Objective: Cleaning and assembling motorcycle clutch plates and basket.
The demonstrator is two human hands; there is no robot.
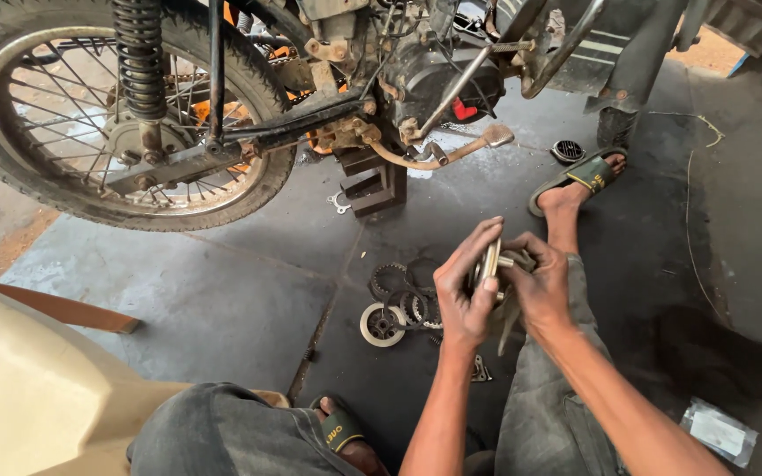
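Both my hands grip a round metal clutch part [489,262] held on edge above my right knee. My left hand [465,291] wraps its near side, fingers curled over the rim. My right hand [540,286] clasps the far side, and a pale rag or strip [511,324] hangs below it. On the floor just left of my hands lies a pile of toothed clutch plates [403,295] and a pale round hub [382,324].
A motorcycle stands ahead on a dark block stand [377,185], rear wheel [108,115] at left, kick lever [451,154] sticking out. My sandalled feet [579,176] [341,432] rest on the oily floor. A plastic packet [718,430] lies at lower right.
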